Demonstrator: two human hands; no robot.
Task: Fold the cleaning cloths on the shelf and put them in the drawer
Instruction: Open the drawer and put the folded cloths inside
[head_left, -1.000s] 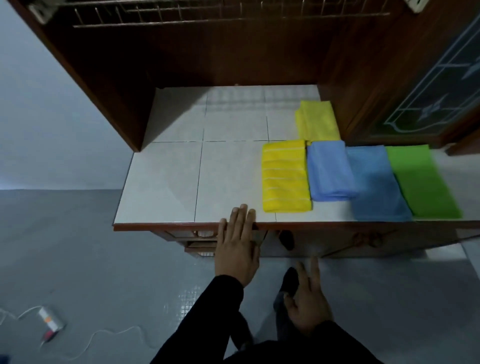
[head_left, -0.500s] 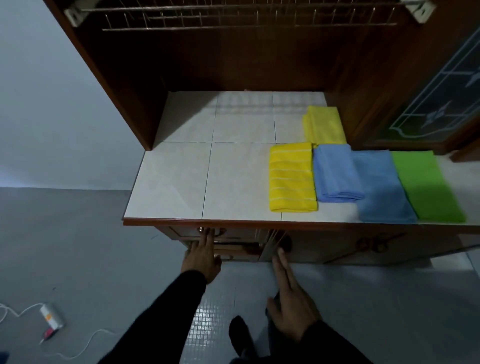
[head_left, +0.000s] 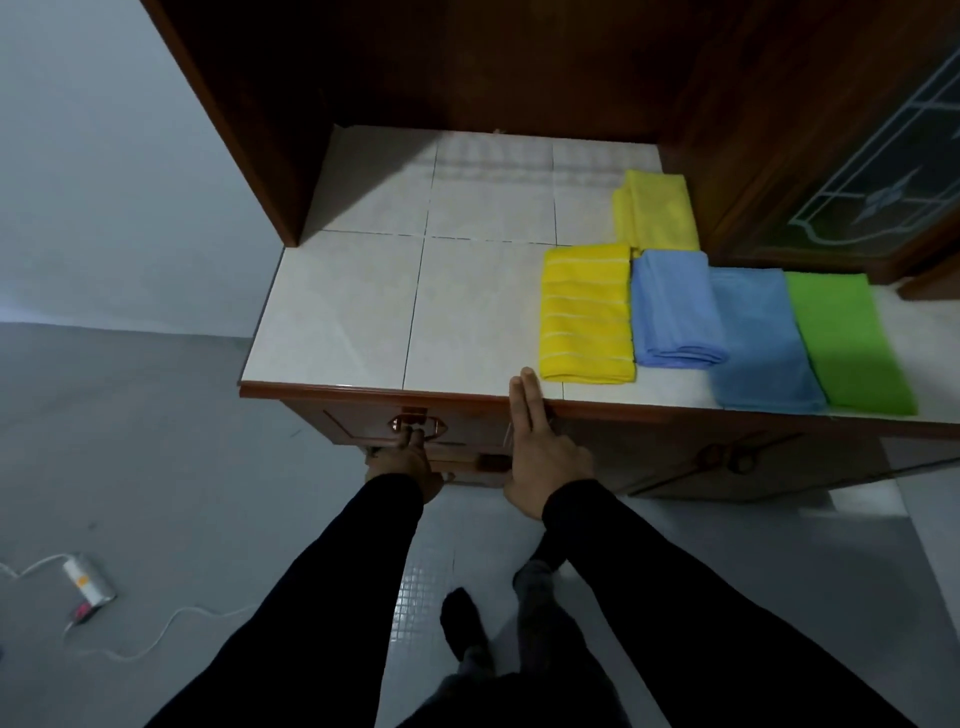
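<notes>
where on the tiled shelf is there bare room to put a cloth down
Bare tile runs from the shelf's left edge to the striped yellow cloth, back to the wooden wall. Crowded: the right side, with five folded cloths side by side.

The tiled shelf (head_left: 363, 306) carries five folded cleaning cloths (all at its right side). Two yellow (head_left: 586, 312), two blue (head_left: 670, 306), one green (head_left: 847, 338).

Left two-thirds of your tiled shelf (head_left: 363, 312) lies bare; folded cloths (head_left: 675, 312) crowd its right end. Cabinet walls (head_left: 249, 156) close the back and sides. Your left hand (head_left: 402, 462) and right hand (head_left: 540, 447) block the drawer front (head_left: 363, 423).
</notes>
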